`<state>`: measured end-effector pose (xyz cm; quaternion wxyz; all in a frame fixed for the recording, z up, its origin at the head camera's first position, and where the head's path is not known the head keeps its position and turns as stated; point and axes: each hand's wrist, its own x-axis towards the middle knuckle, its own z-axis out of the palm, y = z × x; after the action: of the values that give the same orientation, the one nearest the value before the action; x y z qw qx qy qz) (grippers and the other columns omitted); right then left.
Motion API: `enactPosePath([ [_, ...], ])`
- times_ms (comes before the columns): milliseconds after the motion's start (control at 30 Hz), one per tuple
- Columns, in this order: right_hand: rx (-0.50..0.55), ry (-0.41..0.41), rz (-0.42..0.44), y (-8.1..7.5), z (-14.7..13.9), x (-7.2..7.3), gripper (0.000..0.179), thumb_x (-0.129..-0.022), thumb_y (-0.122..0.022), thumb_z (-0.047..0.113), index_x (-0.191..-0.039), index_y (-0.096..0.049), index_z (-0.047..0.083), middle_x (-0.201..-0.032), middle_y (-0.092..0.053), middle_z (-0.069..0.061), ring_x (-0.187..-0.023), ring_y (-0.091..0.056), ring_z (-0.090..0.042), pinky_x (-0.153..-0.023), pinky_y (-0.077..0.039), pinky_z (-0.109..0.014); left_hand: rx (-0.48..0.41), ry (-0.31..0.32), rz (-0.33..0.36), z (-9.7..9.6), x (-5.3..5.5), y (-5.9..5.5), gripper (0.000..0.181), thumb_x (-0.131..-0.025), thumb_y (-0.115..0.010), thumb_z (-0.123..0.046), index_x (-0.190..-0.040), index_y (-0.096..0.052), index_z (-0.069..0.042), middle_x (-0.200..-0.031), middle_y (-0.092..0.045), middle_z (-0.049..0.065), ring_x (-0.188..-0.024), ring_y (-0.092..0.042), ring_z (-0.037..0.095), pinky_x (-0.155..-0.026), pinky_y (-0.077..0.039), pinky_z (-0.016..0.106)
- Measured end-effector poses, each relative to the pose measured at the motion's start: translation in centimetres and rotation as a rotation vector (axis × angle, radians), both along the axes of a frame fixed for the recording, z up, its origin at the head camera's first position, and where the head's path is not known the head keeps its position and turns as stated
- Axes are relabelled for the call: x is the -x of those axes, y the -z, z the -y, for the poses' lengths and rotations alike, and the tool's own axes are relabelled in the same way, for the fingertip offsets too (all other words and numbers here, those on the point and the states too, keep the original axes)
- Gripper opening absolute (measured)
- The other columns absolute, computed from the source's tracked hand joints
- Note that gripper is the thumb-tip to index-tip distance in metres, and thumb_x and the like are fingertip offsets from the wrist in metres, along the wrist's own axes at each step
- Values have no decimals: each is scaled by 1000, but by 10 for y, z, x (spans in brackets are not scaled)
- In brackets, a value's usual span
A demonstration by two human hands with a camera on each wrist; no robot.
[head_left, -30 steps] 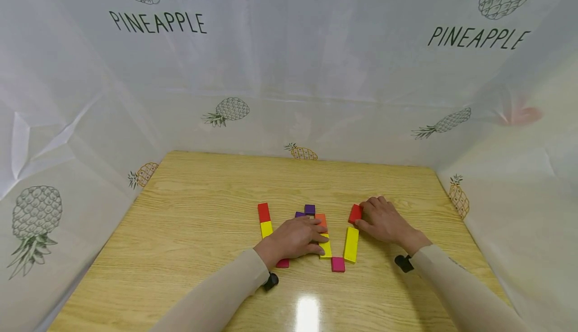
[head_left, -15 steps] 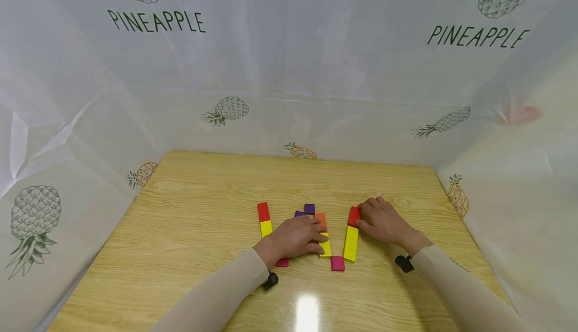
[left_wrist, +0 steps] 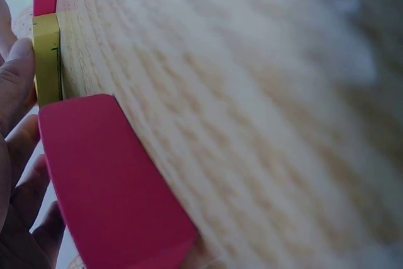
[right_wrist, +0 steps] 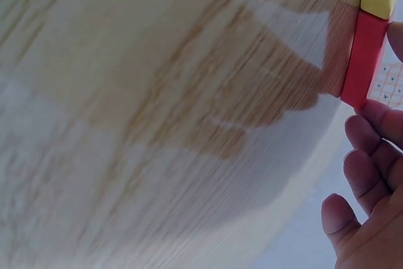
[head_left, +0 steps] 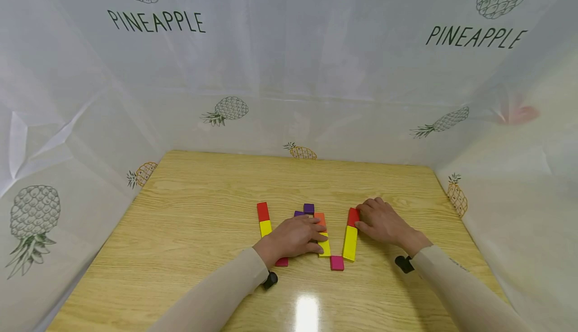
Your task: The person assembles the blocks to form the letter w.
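In the head view my right hand [head_left: 381,221] pinches a red block [head_left: 353,216] between thumb and fingers. That block's near end meets a yellow block [head_left: 349,243], and the right wrist view shows the two end to end. My left hand [head_left: 295,236] lies palm down with spread fingers over an orange block [head_left: 319,219] and a second yellow block [head_left: 324,246]. A pink block [head_left: 336,263] sits between the lower ends of the two yellow blocks. Under the left palm, part of the layout is hidden. A pink block [left_wrist: 113,181] looms close in the left wrist view.
Left of the left hand, another red block [head_left: 263,211] touches a yellow block [head_left: 265,228]. Purple blocks [head_left: 309,208] stand just beyond its fingers. The wooden table [head_left: 203,186] is enclosed by a pineapple-print sheet [head_left: 289,46] at the back and sides.
The right hand has drawn the red block slightly toward the person, closing the gap to the yellow block. The left hand has stayed in place.
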<state>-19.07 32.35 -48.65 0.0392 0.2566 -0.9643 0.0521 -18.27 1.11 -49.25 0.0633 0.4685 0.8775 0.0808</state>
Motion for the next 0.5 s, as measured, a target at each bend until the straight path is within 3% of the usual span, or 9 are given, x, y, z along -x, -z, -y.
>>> enactPosePath([
  [333, 4, -2, 8, 0, 0, 0, 44, -101, -70, 35, -127, -69, -1, -124, -67, -16, -110, -56, -34, -97, -52, -56, 4, -1, -7, 0, 0, -1, 43, -105, -60, -49, -143, -69, -31, -155, -58, -10, -154, -42, 15, -129, -28, 32],
  [500, 19, 9, -38, 3, 0, -2, 46, -100, -71, 35, -127, -67, -2, -124, -66, -17, -111, -57, -36, -100, -51, -60, 15, 9, -22, 0, 0, -3, 43, -105, -59, -50, -142, -69, -31, -154, -59, -10, -153, -43, 15, -129, -30, 33],
])
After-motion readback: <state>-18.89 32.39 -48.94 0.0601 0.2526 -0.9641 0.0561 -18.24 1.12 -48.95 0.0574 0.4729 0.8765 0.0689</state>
